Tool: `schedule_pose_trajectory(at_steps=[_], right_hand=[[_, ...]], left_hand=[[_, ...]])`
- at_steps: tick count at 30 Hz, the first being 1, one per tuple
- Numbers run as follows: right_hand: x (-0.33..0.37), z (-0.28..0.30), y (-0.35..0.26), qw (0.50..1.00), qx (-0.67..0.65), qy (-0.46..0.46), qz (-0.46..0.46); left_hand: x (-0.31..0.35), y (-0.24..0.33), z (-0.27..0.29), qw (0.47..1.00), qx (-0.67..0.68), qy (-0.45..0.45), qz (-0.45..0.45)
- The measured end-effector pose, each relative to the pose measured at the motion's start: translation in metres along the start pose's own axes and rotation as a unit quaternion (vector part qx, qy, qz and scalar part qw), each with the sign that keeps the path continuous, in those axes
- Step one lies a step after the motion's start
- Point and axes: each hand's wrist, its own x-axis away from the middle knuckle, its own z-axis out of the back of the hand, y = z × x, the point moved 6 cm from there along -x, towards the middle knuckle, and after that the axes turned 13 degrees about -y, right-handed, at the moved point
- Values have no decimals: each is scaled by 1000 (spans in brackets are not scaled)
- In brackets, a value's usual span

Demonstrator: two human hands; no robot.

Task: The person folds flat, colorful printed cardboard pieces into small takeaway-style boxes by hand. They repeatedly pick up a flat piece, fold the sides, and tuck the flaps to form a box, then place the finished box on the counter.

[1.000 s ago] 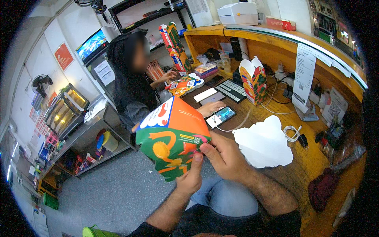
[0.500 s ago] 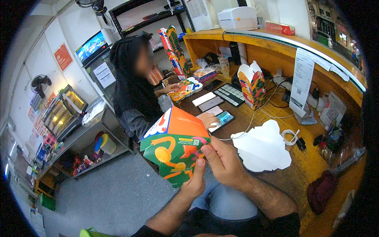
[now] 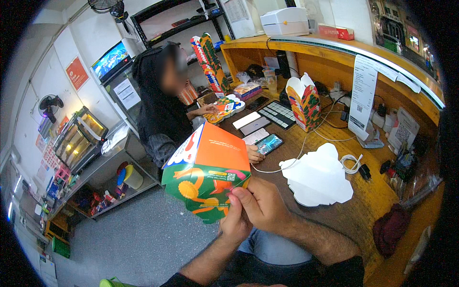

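Between both hands I hold a printed cardboard food box (image 3: pixel 205 174), orange on one side and green with orange drawings on another. My left hand (image 3: pixel 235 221) grips its lower right edge, thumb pressed on the card. Right beside it, my right hand (image 3: pixel 265 203) pinches the same corner, and the two thumbs nearly touch. The fingers behind the card are partly hidden. A flat white unfolded box blank (image 3: pixel 318 177) lies on the desk to the right of my hands. Farther back, a standing box (image 3: pixel 303 103) of similar print has its white top flaps raised.
To the left a person in black (image 3: pixel 160 105) sits with one hand on a phone (image 3: pixel 268 144) and the other at a printed flat blank (image 3: pixel 224 109). Tall stacked boxes (image 3: pixel 210 62) rise behind. A keyboard (image 3: pixel 276 114), a white cable (image 3: pixel 352 164) and a hanging receipt (image 3: pixel 362 95) are on the right.
The box has shifted slightly left and turned, showing more of its orange side. My hands have drawn closer together at its corner. The other person's hand has moved onto the phone.
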Motion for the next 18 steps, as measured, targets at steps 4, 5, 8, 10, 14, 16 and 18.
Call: schedule_pose_trajectory(at_steps=[4, 5, 8, 10, 14, 16, 18], right_hand=[[-1, 5, -3, 999, -45, -6, -17], [-2, 6, -4, 998, -58, -12, -17], [-2, 11, -9, 999, -29, -34, -27], [-3, 12, -13, 999, -17, -42, -19], [-1, 24, -6, 998, 18, -34, -59], [-4, 29, -7, 998, 26, -5, -59], [-5, 30, -3, 998, 26, 15, -59]], left_hand=[[-7, 11, -2, 993, -111, 30, -5], [-7, 16, -1, 987, -152, 42, -16], [0, 11, 22, 994, -82, 69, 4], [-2, 16, 18, 991, -113, 60, -41], [-9, 22, 7, 978, -188, 70, -47], [-8, 17, 8, 975, -206, 78, -36], [-10, 13, 2, 975, -203, 85, -33]])
